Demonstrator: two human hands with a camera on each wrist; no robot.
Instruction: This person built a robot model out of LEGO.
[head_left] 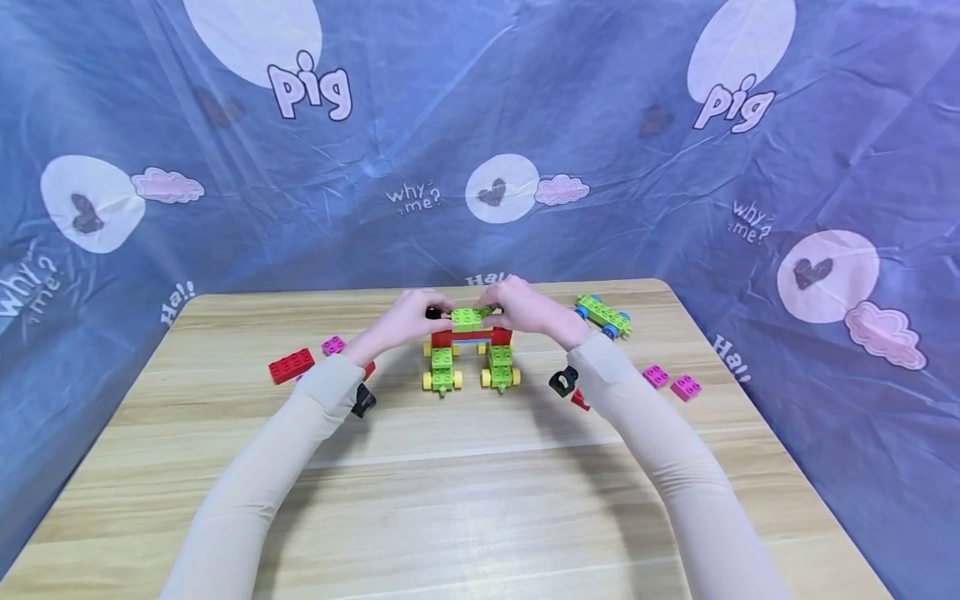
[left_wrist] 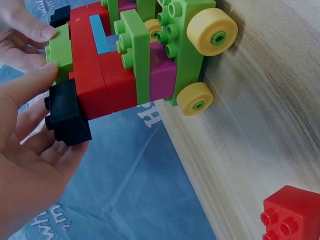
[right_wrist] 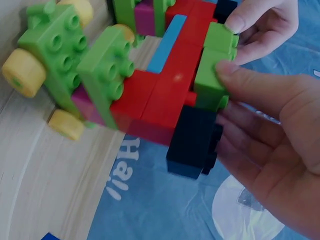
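A toy brick build stands toward the back of the table. Its two light-green wheeled bases (head_left: 500,357) have yellow wheels (left_wrist: 212,32), and red bricks (right_wrist: 162,102) bridge them. Light-green bricks (head_left: 467,319) sit on top, between a black brick (left_wrist: 67,112) at one end and another black brick (right_wrist: 192,142) at the other. My left hand (head_left: 411,317) pinches the left end of the green bricks, its lower fingers behind the black brick. My right hand (head_left: 525,307) pinches the right end, thumb on the green face. A blue piece (right_wrist: 167,44) shows under the red.
Left of the build lie a red brick (head_left: 292,366), a magenta brick (head_left: 333,345) and a black piece (head_left: 363,401). To the right are a black ring-shaped piece (head_left: 563,382), magenta bricks (head_left: 686,387) and a green base with blue wheels (head_left: 604,315). A printed blue cloth (head_left: 420,125) hangs behind.
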